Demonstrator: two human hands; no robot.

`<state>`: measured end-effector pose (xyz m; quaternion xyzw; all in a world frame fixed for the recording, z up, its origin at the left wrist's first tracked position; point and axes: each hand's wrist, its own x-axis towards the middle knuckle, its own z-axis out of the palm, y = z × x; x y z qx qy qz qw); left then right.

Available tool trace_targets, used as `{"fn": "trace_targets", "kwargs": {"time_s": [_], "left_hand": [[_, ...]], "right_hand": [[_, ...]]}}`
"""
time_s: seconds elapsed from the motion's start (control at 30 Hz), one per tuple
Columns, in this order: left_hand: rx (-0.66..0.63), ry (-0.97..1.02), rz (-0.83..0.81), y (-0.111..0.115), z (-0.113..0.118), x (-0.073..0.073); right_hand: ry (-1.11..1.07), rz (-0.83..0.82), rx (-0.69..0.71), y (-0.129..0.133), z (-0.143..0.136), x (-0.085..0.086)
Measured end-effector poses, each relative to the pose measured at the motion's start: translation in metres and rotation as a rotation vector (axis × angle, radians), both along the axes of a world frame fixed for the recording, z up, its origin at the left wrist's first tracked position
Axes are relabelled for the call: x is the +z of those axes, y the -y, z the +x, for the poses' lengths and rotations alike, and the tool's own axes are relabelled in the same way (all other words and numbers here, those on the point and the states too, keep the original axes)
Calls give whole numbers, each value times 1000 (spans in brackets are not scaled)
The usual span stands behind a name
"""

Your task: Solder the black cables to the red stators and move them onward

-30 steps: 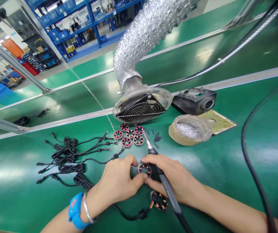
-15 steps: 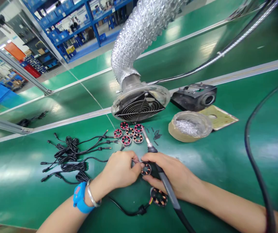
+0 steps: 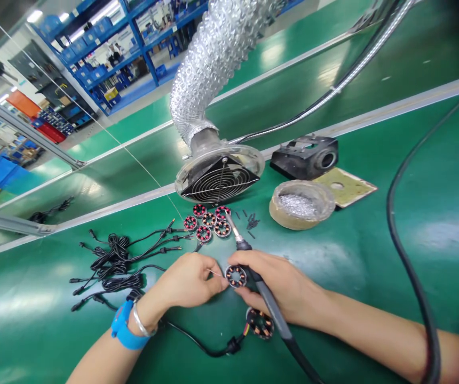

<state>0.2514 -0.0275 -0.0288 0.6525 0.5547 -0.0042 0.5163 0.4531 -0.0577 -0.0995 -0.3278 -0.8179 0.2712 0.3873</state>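
My left hand [image 3: 187,280], with a blue wrist strap [image 3: 127,325] and a silver bangle, pinches a thin wire [image 3: 214,272] beside a small motor stator [image 3: 236,277]. My right hand [image 3: 289,288] grips this round stator, with its copper windings, between thumb and fingers. The same hand also carries a soldering iron [image 3: 271,306], its metal tip pointing away over the bench. Below my right fingers lies another stator [image 3: 261,324], joined by coloured leads to a black cable [image 3: 209,351]. Further back, several stators [image 3: 209,219] with red or copper windings sit in a cluster.
Coiled black cables [image 3: 115,256] lie at the left. A fume extractor hood [image 3: 219,184] on a silver duct [image 3: 209,69] stands behind the stators. To its right are a bowl of metallic wool [image 3: 299,205], a black bracket [image 3: 305,157], a yellowish plate [image 3: 349,186] and small black tubes [image 3: 252,221].
My left fingers have drawn back left from the stator, so its face and the thin wire show more. The view has shifted slightly; the right hand keeps its hold.
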Motion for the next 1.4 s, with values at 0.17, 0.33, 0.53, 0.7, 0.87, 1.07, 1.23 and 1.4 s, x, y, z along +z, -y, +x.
{"fn": "trace_targets", "kwargs": {"time_s": [0.17,0.33,0.53,0.7,0.87,1.07,1.23,1.4], "left_hand": [[236,230,-188,2,4,-5],[212,165,-121,7,-3,-8],[256,143,-127,28,5,-25],[313,264,-240,34,-4,-7],[254,-283,471,20,-26,-1],[136,-302,488,23,-29,-7],[89,-82,423,50,-15,4],[-3,69,499,37,-4,8]], "right_hand": [[-5,1,-2,-1,0,-1],[-2,8,-3,-1,0,-1],[1,13,-3,2,0,-6],[3,25,-13,2,-1,-15],[18,67,-43,-1,1,-14],[16,105,-119,-3,6,4],[-168,-143,-87,7,-6,28],[-242,-93,-45,7,-12,42]]}}
